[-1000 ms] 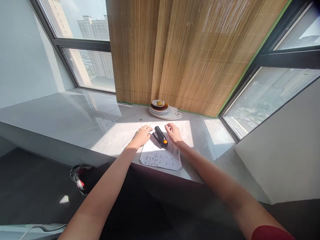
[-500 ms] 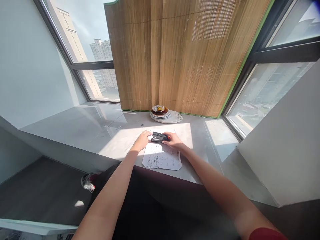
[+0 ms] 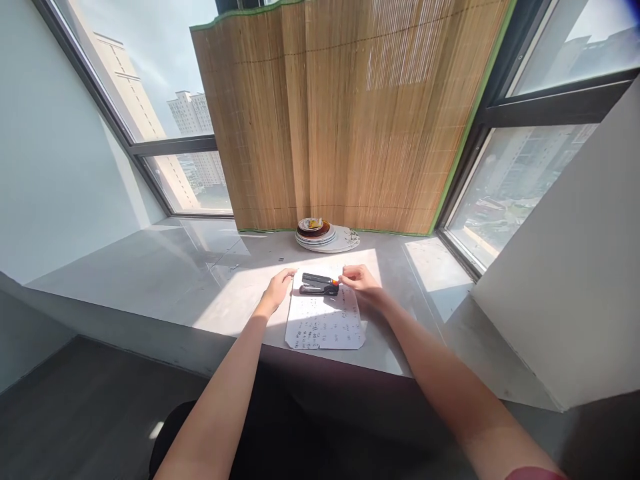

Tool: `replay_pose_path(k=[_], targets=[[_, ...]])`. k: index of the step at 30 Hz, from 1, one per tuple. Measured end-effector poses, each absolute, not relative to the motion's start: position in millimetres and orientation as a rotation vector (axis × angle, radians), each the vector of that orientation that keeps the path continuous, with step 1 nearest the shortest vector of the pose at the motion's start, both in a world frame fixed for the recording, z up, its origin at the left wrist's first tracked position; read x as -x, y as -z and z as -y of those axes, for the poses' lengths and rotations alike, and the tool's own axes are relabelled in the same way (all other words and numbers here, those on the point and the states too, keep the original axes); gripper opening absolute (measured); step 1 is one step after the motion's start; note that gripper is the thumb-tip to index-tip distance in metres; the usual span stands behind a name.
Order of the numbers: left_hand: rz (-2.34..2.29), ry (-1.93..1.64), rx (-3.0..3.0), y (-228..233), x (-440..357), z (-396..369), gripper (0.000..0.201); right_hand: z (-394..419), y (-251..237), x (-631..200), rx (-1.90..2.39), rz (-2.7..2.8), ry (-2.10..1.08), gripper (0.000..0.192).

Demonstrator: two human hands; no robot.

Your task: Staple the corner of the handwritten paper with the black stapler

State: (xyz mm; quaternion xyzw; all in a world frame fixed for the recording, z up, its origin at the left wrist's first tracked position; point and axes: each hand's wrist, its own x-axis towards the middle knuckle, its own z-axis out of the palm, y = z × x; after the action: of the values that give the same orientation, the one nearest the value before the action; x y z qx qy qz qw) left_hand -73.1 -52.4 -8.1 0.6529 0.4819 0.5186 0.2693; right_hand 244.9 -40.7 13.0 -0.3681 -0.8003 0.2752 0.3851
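Observation:
A black stapler with an orange-red spot at its right end lies across a sheet of paper covered in handwriting. Its upper arm is raised from the base, forming a narrow wedge. At the sheet's upper left edge is my left hand, fingers stretched out and fingertips by the paper; whether they press on it I cannot tell. My right hand is just beside the stapler's right end, thumb and fingers slightly apart and not wrapped round it. Both hands rest low over the sill.
Behind the paper, a stack of plates stands on a larger oval plate. A bamboo blind hangs down to the pale windowsill. Windows flank it, and a white wall rises at the right. The sill's front edge runs close to my body.
My right hand has let go of the stapler and shifted right, leaving it on the paper. My left hand has drawn slightly left and down. The head view has tilted up a little.

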Motion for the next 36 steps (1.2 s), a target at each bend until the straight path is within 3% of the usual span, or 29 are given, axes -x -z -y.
replay_pose_path(k=[8,13,22,26,28,29,32,36], targets=[[-1.171,-1.403,-1.468,-0.1,75.3,62.4,0.033,46.8,-11.6,-224.6,0.958,2.261,-0.480,0.037],[-1.113,-1.423,-1.356,-0.5,72.1,65.3,0.032,44.7,-2.0,-212.1,1.003,2.260,-0.393,0.029],[-1.104,-1.409,-1.334,5.1,75.1,61.6,0.028,46.8,-5.7,-204.5,1.045,2.115,-0.430,0.038],[-1.053,-1.472,-1.221,6.5,74.0,57.8,0.027,43.0,-3.6,-200.5,0.929,2.001,-0.557,0.021],[-1.019,-1.489,-1.178,5.4,73.3,57.5,0.026,40.3,-0.2,-199.2,0.932,2.115,-0.622,0.038],[-0.989,-1.496,-1.160,4.5,73.0,57.8,0.026,39.5,1.2,-199.0,0.961,2.175,-0.628,0.035],[-0.892,-1.520,-1.067,1.3,71.3,59.5,0.022,40.7,2.1,-199.8,0.990,2.243,-0.572,0.017],[-0.822,-1.478,-0.930,-1.2,64.1,62.5,0.017,49.9,-4.2,-204.2,0.920,2.143,-0.308,0.023]])
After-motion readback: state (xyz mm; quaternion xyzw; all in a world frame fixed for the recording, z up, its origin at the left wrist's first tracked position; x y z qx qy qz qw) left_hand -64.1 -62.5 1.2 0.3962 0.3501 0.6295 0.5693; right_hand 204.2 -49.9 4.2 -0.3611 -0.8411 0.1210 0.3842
